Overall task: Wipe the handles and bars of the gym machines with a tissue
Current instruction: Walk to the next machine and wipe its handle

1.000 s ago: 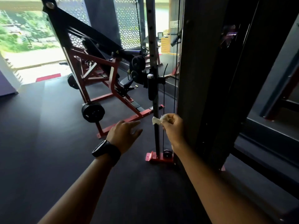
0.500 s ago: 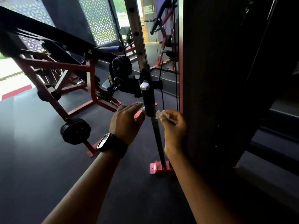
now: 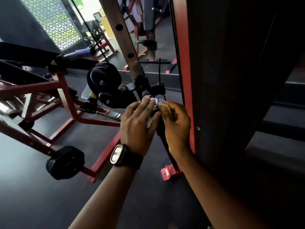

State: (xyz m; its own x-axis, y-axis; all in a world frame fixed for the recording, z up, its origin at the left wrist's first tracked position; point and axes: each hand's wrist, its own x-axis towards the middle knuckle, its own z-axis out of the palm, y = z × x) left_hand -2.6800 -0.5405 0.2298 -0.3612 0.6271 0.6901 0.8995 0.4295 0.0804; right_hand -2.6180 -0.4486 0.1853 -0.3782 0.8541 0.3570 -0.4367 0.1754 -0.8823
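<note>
1. The left hand (image 3: 138, 124) reached forward just left of the handle (image 3: 159, 124); its fingers lay nearly straight and a little spread, gripping nothing; its fingertips (image 3: 146, 101) sat at the left edge of the chrome cap (image 3: 154, 100) on the handle's top, seemingly touching it.
2. The right hand (image 3: 176, 128) was just right of the handle; its fingers were curled; thumb and forefinger pinched the tissue (image 3: 162, 104), and the other fingers folded toward the palm.
3. The tissue, a small white wad, sat at the right edge of the cap; blur hid whether it touched the metal.
4. The handle, a black upright grip, showed only in the gap between the two hands; below it a dark bar ran down to a red foot (image 3: 168, 174) on the floor (image 3: 33, 195).
5. A black watch (image 3: 121, 155) with a bright face sat on the left wrist.
6. A grey post (image 3: 122, 33) with round holes rose above the handle, leaning in the view; a black pulley (image 3: 104, 78) hung just left of it.
7. Farther left stood a red frame (image 3: 66, 103); a black plate (image 3: 65, 162) sat on its low peg, near the floor.
8. A dark column (image 3: 231, 80) with a red edge stood just right of the right hand.
9. A bright patterned screen (image 3: 54, 23) filled the far upper left.
</note>
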